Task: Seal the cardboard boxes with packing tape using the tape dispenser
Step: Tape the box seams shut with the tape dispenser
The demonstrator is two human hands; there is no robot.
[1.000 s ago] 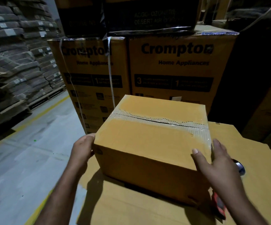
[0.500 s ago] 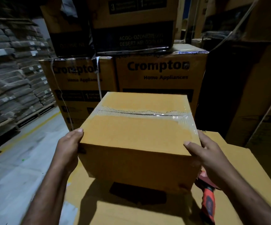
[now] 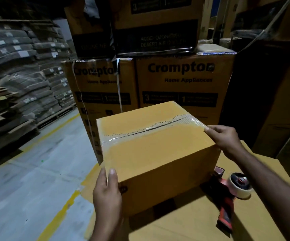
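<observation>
box [image 3: 158, 153]: brown, closed, standing on a cardboard surface [image 3: 184, 228], one corner toward the viewer.
tape [image 3: 149, 130]: clear strip along the top seam, ends wrapping over the edges. the top looks sealed; underside unseen.
left hand [image 3: 107, 192]: fingers curled round the near corner.
right hand [image 3: 226, 138]: fingers hooked over the far right edge, by the tape end.
dispenser [image 3: 233, 193]: red, lying unheld just right of the box.
cartons [image 3: 184, 84]: printed, stacked behind.

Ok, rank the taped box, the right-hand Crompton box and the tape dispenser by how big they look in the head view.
Largest: taped box, though it is nearest the camera.
Next: right-hand Crompton box, partly hidden and farther off, so its rank against the first is unsure.
Smallest, clearly: tape dispenser.
</observation>
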